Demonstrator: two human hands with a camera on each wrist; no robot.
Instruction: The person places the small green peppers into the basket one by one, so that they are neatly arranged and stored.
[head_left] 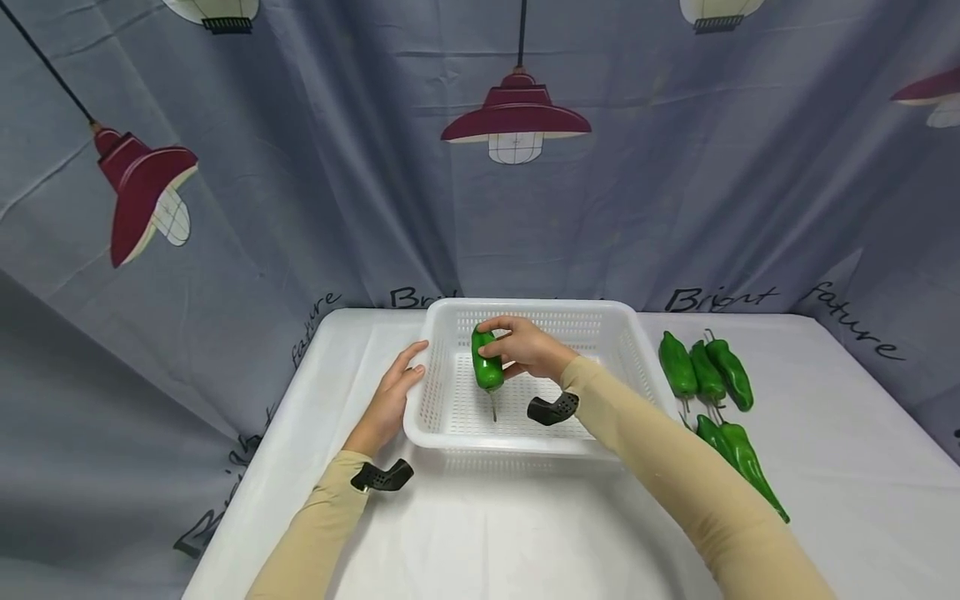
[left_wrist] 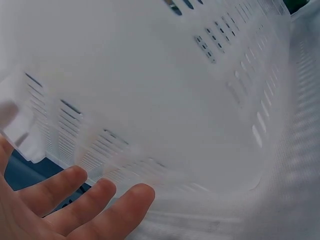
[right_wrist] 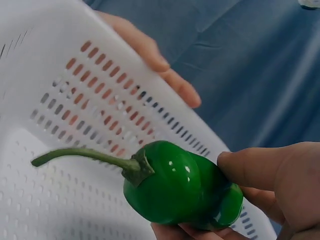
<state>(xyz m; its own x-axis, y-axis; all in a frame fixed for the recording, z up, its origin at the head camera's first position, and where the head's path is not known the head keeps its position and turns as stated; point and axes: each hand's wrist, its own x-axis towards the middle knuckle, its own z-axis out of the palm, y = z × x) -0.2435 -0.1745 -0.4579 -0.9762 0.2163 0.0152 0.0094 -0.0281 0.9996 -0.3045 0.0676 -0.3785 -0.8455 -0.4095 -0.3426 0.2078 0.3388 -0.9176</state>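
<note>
Your right hand (head_left: pixel 529 347) pinches a glossy green pepper (head_left: pixel 488 372); head view: long axis roughly 12-to-6, stem (right_wrist: pixel 80 152) toward 6.

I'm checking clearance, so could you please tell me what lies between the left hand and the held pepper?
In the head view, the basket's left wall and bare basket floor lie between the left hand and held pepper.

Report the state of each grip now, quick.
Left grip: open, against the left side of the white perforated basket.
Right grip: closed, holding a green pepper.
</note>
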